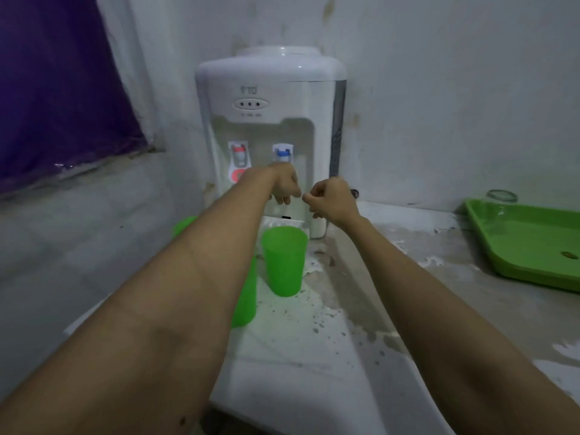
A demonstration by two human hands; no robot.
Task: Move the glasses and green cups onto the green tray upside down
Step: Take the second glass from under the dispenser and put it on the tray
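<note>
An upright green cup [284,262] stands on the counter in front of the water dispenser. My left forearm partly hides a second green cup [246,296], and a third green cup [183,226] peeks out behind that arm. The green tray [518,240] lies at the right edge, with a clear glass [501,195] at its far corner. My left hand [284,183] and my right hand [332,196] hover side by side above the upright cup, close to the dispenser's taps. Both have curled fingers, and I see nothing held in them.
A white water dispenser [270,120] with a red and a blue tap stands against the back wall. The worn, stained counter [361,309] runs from it to the tray. A purple curtain [56,89] hangs at the left.
</note>
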